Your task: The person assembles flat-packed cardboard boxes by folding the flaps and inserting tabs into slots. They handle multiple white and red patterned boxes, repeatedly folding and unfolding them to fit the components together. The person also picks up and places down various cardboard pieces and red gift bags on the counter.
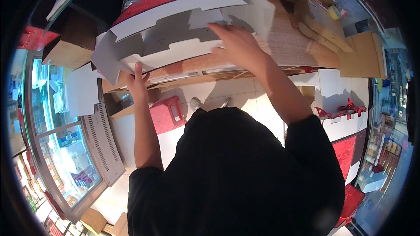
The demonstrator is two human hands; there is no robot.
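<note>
An opened cardboard box [177, 39], white inside with a red outer panel at its far side, lies on the wooden table [302, 57]. Its slotted flaps and side flaps stand spread apart. At the near left corner, my left hand [138, 85] grips the box's edge, thumb up against the white wall and the other fingers partly hidden. My right hand [238, 46] reaches over the near wall at the right, fingers stretched out and holding nothing. Its shadow falls on the inner panel.
Right of the box, an open brown carton [321, 26] holds a yellow tape roll [334, 12]. Another brown box [361, 54] stands at the table's right end. A red stool [167, 116] is on the floor below. A glass case [65, 148] flanks my left.
</note>
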